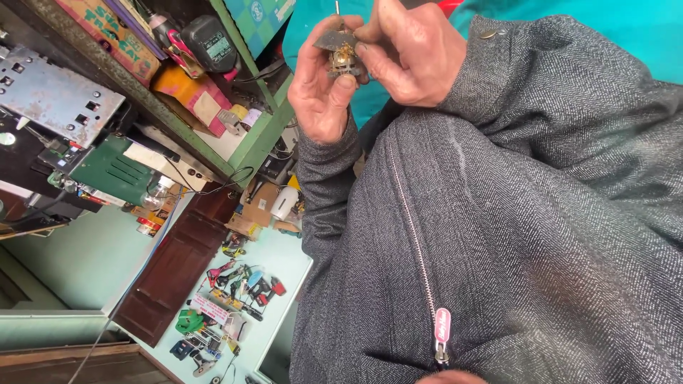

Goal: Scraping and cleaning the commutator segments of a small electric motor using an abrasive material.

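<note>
Left fingers: the left hand [324, 85] curls around a small motor part [343, 58], thumb tip pressed against its lower edge, palm open toward the camera.
Right fingers: the right hand [409, 53] comes in from above, fingertips pinching the top of the same part.
Motor part: small, grey metal with coppery windings showing in the middle and a thin shaft sticking up; held between both hands at the top of the view, close to the chest.
Sleeves: grey herringbone jacket [512, 235] covers both arms and fills the right half of the view; its zip pull [442, 334] is pink.
Shelf: a green shelf [249, 135] at left carries a cordless drill [203, 43], boxes and a grey metal plate [53, 96].
Further off: a cluster of power tools [228, 302] lies on a pale green surface.
</note>
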